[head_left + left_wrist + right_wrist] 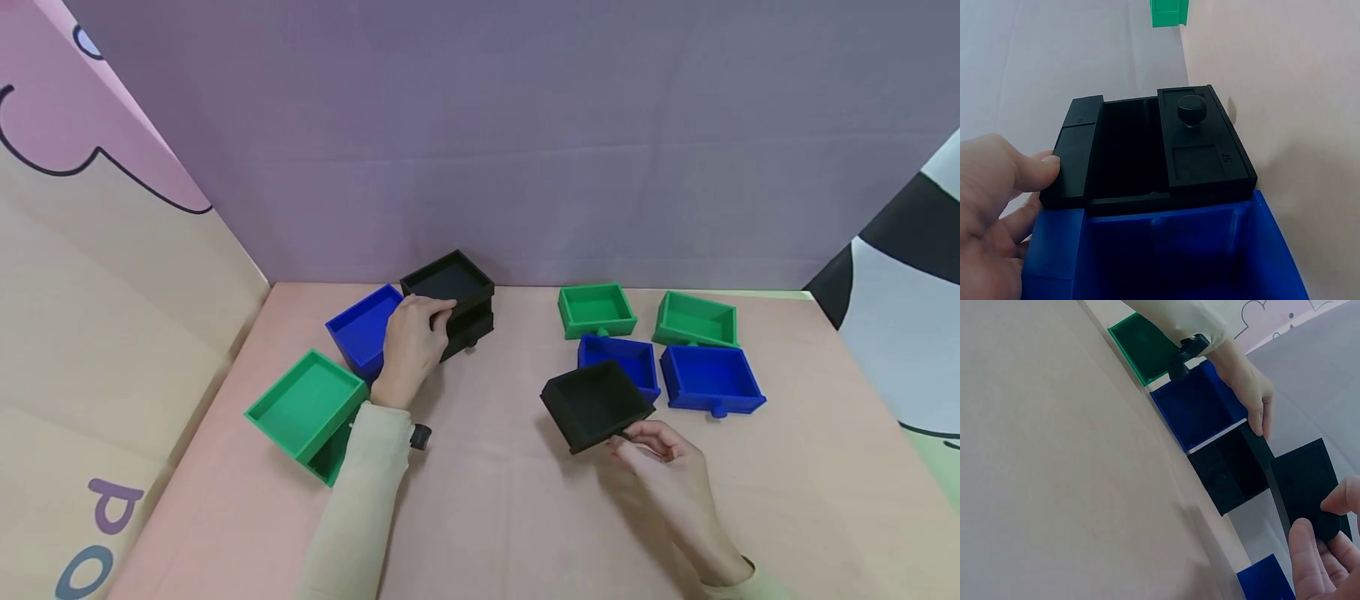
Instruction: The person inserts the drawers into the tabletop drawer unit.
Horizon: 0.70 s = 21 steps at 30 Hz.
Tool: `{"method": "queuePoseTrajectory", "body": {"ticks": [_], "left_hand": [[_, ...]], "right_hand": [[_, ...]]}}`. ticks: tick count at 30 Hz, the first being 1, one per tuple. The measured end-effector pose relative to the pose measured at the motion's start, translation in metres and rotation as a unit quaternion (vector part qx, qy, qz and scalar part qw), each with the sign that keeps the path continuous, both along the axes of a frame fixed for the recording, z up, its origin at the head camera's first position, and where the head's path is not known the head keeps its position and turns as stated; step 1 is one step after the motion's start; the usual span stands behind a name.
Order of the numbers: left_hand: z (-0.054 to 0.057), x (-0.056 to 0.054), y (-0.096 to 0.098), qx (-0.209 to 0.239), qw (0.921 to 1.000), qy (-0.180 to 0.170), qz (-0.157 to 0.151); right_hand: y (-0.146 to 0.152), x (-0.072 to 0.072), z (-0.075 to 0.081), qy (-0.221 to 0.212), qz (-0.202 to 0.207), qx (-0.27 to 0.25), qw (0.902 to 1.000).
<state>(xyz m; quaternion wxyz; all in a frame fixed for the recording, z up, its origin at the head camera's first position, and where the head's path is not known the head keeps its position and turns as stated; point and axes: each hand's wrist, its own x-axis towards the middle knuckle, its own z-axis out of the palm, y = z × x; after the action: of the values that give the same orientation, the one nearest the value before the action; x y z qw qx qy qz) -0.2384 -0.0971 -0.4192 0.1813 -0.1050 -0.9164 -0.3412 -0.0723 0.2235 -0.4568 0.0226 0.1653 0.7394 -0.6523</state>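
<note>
In the head view, my left hand (414, 340) holds the left side of a black drawer cabinet (453, 279) at the back. The left wrist view shows the thumb at the cabinet's edge; one slot stands hollow, and the other is filled by a drawer front with a round knob (1192, 110). My right hand (671, 467) pinches a loose black drawer (596, 404) by its knob. That drawer is held tilted above the table and overlaps a blue drawer (619, 354) in the head view. In the right wrist view, thumb and fingers close round the knob.
Beside the black cabinet stand a blue cabinet (363, 329) and, nearer, a green cabinet (307, 400). To the right lie two green drawers (598, 310) and another blue drawer (712, 375). A grey-purple wall (525, 150) rises behind the table.
</note>
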Motion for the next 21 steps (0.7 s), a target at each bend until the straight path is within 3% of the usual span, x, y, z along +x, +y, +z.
{"method": "queuePoseTrajectory", "body": {"ticks": [4,13,21], "left_hand": [[0.001,0.000,0.000,0.001,1.0000,-0.004,0.000],[0.001,-0.001,-0.001,-0.001,1.0000,-0.006,0.001],[-0.001,-0.001,0.000,0.004,1.0000,0.005,0.000]], "right_hand": [[-0.007,-0.005,-0.002,0.025,-0.001,-0.007,0.9997],[-0.022,-0.018,-0.006,0.071,-0.002,0.029,0.9971],[-0.029,-0.027,-0.008,0.067,0.011,0.028,0.9973]]}}
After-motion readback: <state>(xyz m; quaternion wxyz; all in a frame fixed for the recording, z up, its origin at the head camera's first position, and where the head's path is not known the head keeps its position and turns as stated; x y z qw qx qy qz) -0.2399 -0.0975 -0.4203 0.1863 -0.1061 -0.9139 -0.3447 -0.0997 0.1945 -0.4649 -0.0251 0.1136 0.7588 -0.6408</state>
